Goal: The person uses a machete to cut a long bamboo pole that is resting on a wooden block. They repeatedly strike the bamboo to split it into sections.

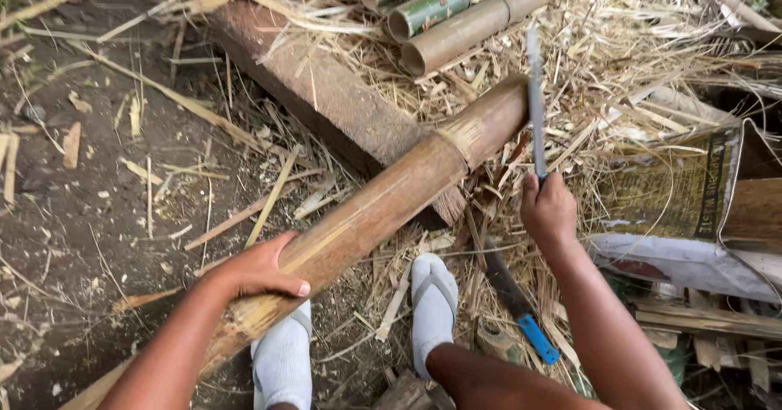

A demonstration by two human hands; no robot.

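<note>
A thick brown bamboo pole [383, 202] lies slanted across a wooden beam [326, 92], its near end between my feet. My left hand [259, 270] presses down on the pole's near part and grips it. My right hand [548, 210] is closed around the handle of a long knife [535, 100], whose blade points up and away, just right of the pole's far end. The blade does not touch the pole that I can tell.
Several cut bamboo tubes [456, 11] are stacked at the top. Straw and shavings cover the ground. A second knife with a blue handle [518, 306] lies by my right foot [432, 304]. A printed sack [692, 206] lies at right, over loose wood scraps.
</note>
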